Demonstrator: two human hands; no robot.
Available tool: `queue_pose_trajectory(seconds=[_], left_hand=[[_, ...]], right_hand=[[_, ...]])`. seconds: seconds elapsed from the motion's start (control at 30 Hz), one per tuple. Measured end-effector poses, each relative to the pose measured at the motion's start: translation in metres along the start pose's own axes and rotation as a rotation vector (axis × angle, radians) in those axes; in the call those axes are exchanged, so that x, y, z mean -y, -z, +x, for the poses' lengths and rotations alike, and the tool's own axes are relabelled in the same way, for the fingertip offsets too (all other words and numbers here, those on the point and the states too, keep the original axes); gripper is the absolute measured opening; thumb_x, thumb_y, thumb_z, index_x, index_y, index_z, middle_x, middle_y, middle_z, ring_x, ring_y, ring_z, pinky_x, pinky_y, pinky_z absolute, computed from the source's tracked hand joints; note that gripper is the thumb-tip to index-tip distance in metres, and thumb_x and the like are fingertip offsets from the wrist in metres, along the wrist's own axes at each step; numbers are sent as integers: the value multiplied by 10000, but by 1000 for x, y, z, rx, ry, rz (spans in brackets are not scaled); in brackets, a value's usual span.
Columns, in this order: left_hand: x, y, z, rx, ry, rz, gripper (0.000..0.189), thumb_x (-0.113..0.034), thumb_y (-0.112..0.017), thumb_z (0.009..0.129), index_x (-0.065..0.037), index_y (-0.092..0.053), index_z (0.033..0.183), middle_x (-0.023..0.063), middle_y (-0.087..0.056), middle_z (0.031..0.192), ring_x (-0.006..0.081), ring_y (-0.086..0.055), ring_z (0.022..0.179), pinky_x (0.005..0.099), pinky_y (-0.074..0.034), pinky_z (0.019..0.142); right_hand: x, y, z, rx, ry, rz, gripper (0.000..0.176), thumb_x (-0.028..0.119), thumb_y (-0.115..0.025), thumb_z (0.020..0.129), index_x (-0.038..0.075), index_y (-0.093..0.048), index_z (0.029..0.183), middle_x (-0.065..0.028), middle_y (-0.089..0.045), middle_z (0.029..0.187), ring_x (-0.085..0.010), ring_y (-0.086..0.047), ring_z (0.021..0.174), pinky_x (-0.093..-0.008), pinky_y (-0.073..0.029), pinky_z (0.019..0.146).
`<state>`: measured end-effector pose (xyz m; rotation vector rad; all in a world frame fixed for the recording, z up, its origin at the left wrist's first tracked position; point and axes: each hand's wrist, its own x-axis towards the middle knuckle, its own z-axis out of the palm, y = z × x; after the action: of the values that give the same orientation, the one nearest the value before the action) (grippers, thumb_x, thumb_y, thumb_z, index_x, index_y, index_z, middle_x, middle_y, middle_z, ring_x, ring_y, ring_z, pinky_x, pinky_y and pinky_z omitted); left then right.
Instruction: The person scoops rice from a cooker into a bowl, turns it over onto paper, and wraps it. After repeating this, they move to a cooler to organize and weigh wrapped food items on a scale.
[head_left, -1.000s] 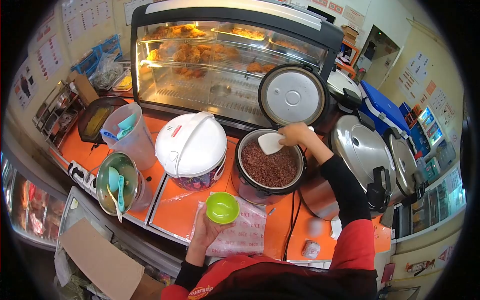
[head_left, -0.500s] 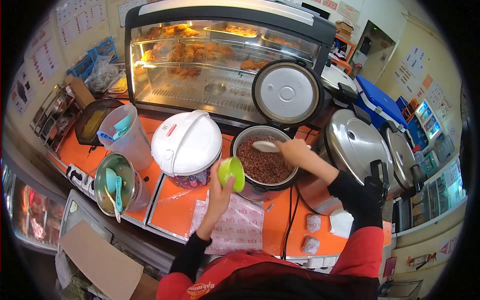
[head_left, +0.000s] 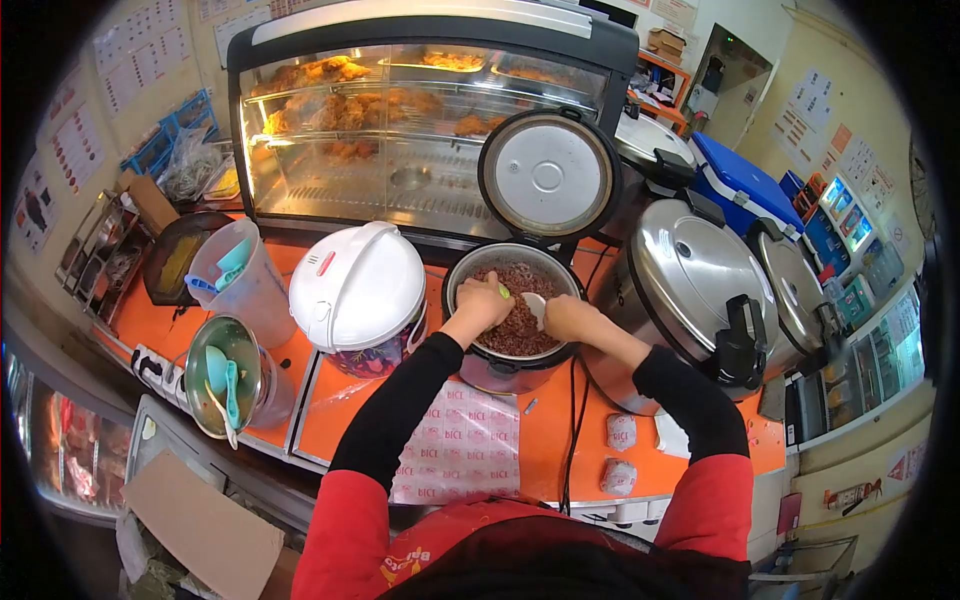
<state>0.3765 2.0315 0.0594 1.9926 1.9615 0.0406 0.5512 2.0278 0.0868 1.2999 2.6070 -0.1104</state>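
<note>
An open rice cooker full of reddish-brown rice stands before me, its round lid tipped up behind it. Inside the pot, my left hand is closed on a small green bowl, mostly hidden by the fingers. My right hand grips a white rice paddle over the rice, close beside the bowl. The paddle's handle is covered by the hand. Below the cooker lies printed wrapping paper on the orange counter.
A white-lidded cooker is at left, big steel cookers at right. Two wrapped packets lie near a black cable. Farther left are a plastic jug and a metal pot with utensils. A glass food cabinet stands behind.
My left hand has carried the green bowl from beside the cooker up and right into the pot. My right hand has moved slightly down, with the paddle now more upright. The view has shifted a little.
</note>
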Motion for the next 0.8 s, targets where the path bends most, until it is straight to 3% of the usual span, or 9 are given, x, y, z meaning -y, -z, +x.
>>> queue_pose_trajectory(seconds=[0.03, 0.13, 0.23, 0.3, 0.4, 0.5, 0.57, 0.73, 0.8], left_hand=[[-1, 7, -2, 76, 9, -48, 728, -551, -457, 842, -20, -301, 1315, 353, -490, 1152, 428, -536, 1067, 429, -412, 936], [-6, 3, 8, 167, 84, -102, 753, -534, -434, 848, -7, -277, 1362, 232, -495, 1261, 350, -481, 1174, 397, -382, 978], [0, -8, 22, 186, 32, -147, 892, -583, -415, 844, 65, -133, 1388, 315, -457, 1252, 382, -493, 1152, 392, -369, 990], [8, -19, 34, 160, 13, -173, 894, -584, -409, 846, 62, -118, 1390, 315, -464, 1245, 382, -507, 1134, 407, -419, 934], [8, -4, 27, 186, 102, -340, 906, -579, -400, 850, 69, -65, 1388, 319, -497, 1198, 376, -592, 969, 410, -514, 682], [16, 5, 17, 63, 127, -553, 878, -573, -412, 849, 61, -98, 1369, 303, -545, 1100, 329, -622, 758, 386, -497, 547], [23, 10, 18, 58, 120, -679, 918, -579, -422, 839, 42, -40, 1398, 339, -505, 1152, 361, -609, 877, 392, -508, 637], [25, 22, -2, -85, 56, -1182, 737, -569, -435, 851, -16, -243, 1297, 229, -519, 1118, 328, -566, 1019, 384, -521, 582], [29, 22, -11, -22, 21, -1512, 572, -491, -394, 895, -59, -273, 1250, 186, -437, 1217, 316, -507, 1114, 428, -532, 714]], right_hand=[[0, -6, 3, 29, 56, 15, 199, 144, -606, 708, -40, -667, 750, -199, -649, 719, -316, -663, 705, -405, -526, 612], [5, -13, 6, 214, 74, 31, 153, 65, -613, 662, -60, -663, 735, -204, -632, 670, -323, -652, 659, -406, -518, 585], [3, -18, 13, 217, -31, 459, 122, 23, -592, 667, -79, -643, 712, -191, -614, 625, -286, -639, 593, -378, -497, 524], [10, -17, 11, 206, -198, 1000, 128, 6, -538, 736, -83, -628, 758, -167, -610, 622, -249, -626, 551, -345, -478, 474], [33, -15, 16, 133, -228, 1104, 173, 14, -475, 796, -87, -615, 782, -152, -615, 650, -235, -616, 538, -338, -476, 462], [43, -11, 19, -133, -69, 709, 197, 36, -466, 801, -138, -523, 874, -250, -621, 720, -354, -635, 625, -418, -500, 548], [49, -6, 16, -182, -25, 519, 220, 113, -451, 867, -87, -468, 959, -333, -584, 871, -458, -589, 813, -505, -473, 670], [57, 12, -14, -378, 13, 148, 401, 73, -499, 803, -82, -406, 1162, -209, -630, 786, -362, -635, 699, -453, -503, 615], [51, 20, -23, -468, -15, -33, 445, 76, -503, 798, -43, -399, 1215, -161, -635, 773, -310, -645, 668, -415, -512, 574]])
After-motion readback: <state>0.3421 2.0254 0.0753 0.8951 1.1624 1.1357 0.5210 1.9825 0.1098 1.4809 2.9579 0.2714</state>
